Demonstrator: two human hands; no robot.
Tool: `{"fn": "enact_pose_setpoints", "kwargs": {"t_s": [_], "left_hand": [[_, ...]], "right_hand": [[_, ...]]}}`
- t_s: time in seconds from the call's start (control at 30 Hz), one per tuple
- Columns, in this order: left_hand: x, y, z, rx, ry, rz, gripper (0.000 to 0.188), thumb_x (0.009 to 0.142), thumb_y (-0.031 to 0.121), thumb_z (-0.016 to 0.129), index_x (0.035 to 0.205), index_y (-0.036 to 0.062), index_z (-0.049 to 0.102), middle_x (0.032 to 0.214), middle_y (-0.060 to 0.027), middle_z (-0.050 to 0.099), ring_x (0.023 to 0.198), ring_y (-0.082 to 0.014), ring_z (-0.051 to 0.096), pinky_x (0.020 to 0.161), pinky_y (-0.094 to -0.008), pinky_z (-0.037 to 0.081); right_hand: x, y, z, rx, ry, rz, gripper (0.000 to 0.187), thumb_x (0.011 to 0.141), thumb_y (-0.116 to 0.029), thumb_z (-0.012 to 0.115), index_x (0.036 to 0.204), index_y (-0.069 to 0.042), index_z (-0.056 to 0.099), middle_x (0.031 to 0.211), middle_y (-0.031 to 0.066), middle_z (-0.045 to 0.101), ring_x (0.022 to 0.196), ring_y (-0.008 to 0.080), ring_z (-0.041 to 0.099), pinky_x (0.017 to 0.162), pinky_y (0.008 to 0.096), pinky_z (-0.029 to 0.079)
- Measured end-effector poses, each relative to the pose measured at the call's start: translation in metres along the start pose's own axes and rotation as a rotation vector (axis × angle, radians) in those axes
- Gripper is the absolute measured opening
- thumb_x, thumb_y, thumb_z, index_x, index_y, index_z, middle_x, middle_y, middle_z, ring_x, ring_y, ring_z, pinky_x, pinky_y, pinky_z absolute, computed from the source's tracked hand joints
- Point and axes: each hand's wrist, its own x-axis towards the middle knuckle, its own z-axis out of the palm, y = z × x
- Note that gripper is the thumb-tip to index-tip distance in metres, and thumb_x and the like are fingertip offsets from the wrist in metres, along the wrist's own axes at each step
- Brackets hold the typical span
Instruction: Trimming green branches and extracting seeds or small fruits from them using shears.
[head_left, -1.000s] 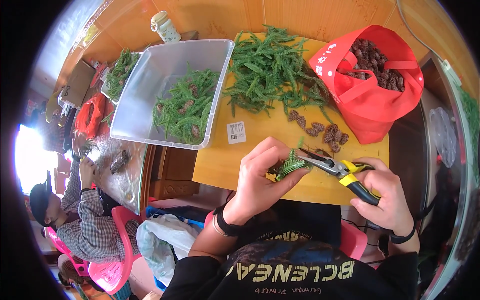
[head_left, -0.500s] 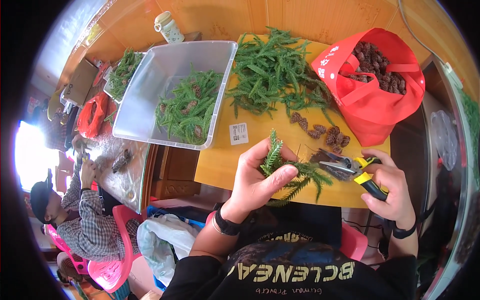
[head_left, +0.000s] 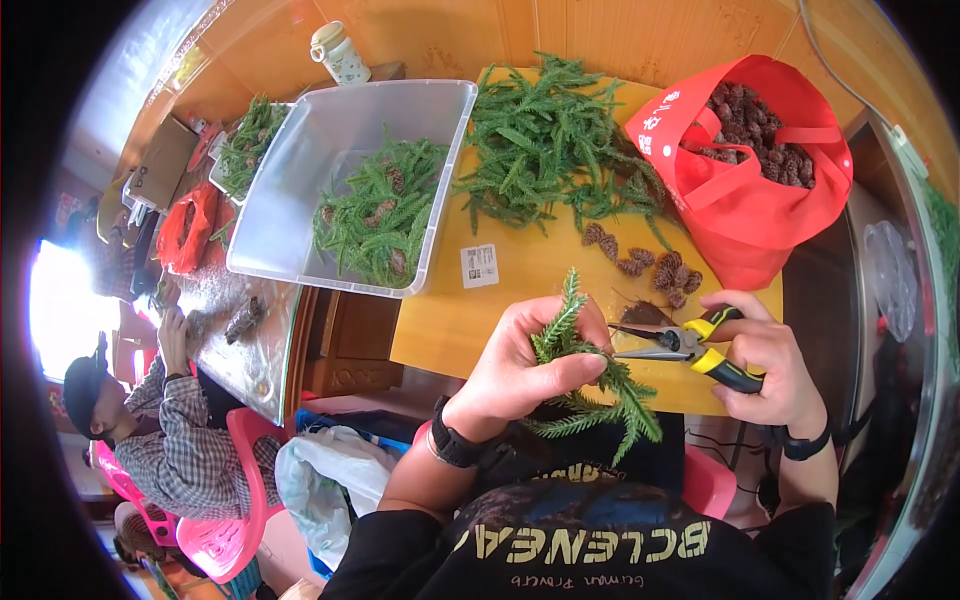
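Pinched between thumb and fingers of my left hand (head_left: 535,355) is a green artificial pine sprig (head_left: 615,400), its needled tips sticking out above and below. My right hand (head_left: 770,365) grips the yellow and black handles of a pair of long-nose pliers (head_left: 680,345). The plier jaws are parted and point left, their tips beside my left fingers at the sprig. Whether they touch the stem I cannot tell. Just beyond the pliers a small dark brown clump (head_left: 645,313) lies on the yellow table (head_left: 430,335). Several loose pine cones (head_left: 672,275) lie behind it.
A heap of green sprigs (head_left: 545,140) covers the table's far side. Right of it stands a red bag (head_left: 735,215) full of pine cones. A clear plastic bin (head_left: 285,235) holds finished-looking sprigs with cones. At left, another person (head_left: 190,430) sits at a glass-topped table (head_left: 250,365).
The pliers have moved left, bringing their jaws from over the dark clump to the sprig. The jaws are spread wider. In my left hand the sprig has tilted and sits slightly lower.
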Motion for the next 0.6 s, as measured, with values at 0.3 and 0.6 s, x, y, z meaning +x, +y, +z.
{"fn": "enact_pose_setpoints", "kwargs": {"t_s": [0.3,0.6], "left_hand": [[-0.0004,-0.0003,0.0026,-0.117,-0.036,-0.068,0.017,0.071,0.015,0.066,0.075,0.0020,0.055,0.073,-0.0059,0.050,0.064,-0.0126,0.046,0.054,-0.0239,0.035],[-0.0005,-0.0008,-0.0007,-0.065,-0.027,-0.008,0.014,0.069,0.008,0.066,0.071,0.0026,0.054,0.072,-0.0059,0.051,0.066,-0.0134,0.048,0.057,-0.0245,0.037]], "right_hand": [[0.0056,0.0013,0.0022,-0.083,0.042,-0.101,0.025,0.056,-0.001,0.065,0.061,-0.007,0.042,0.073,0.0116,0.059,0.091,0.0409,0.056,0.074,0.0417,0.047],[-0.0023,0.0020,0.0085,-0.061,0.061,-0.067,0.019,0.056,-0.001,0.066,0.062,-0.005,0.049,0.073,0.0106,0.062,0.081,0.0350,0.059,0.073,0.0383,0.048]]}}
